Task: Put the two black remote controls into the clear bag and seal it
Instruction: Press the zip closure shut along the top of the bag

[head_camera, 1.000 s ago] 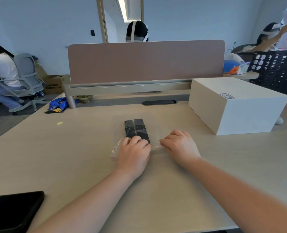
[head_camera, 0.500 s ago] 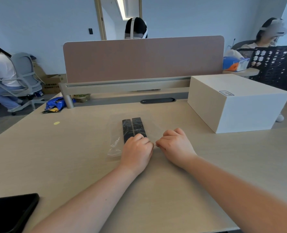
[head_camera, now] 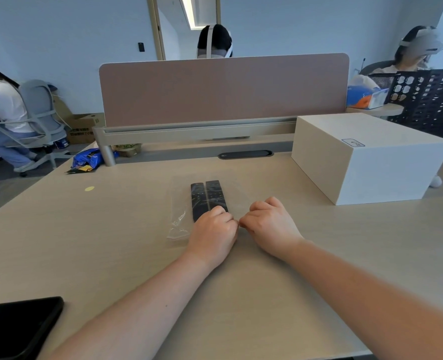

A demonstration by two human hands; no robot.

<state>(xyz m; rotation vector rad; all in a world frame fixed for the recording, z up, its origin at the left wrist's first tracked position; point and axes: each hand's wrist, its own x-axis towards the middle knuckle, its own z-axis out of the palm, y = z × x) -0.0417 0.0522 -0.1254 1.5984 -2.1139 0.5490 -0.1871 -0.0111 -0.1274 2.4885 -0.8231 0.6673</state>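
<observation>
Two black remote controls (head_camera: 206, 197) lie side by side inside the clear bag (head_camera: 179, 216), flat on the wooden desk. The bag's near edge runs toward me. My left hand (head_camera: 213, 235) rests fisted on that edge, covering the near ends of the remotes. My right hand (head_camera: 269, 224) sits just right of it, fingers curled and pinching the bag's edge. The two hands almost touch at the fingertips. The bag's left corner sticks out crumpled beside my left hand.
A white box (head_camera: 365, 157) stands on the desk at the right. A pink divider panel (head_camera: 223, 89) closes off the back. A blue snack packet (head_camera: 88, 159) lies back left, and a black device (head_camera: 15, 326) sits at the near-left corner. Seated people are around.
My right hand has slid left along the bag's near edge until it nearly meets my left hand. The remotes and bag stay in place.
</observation>
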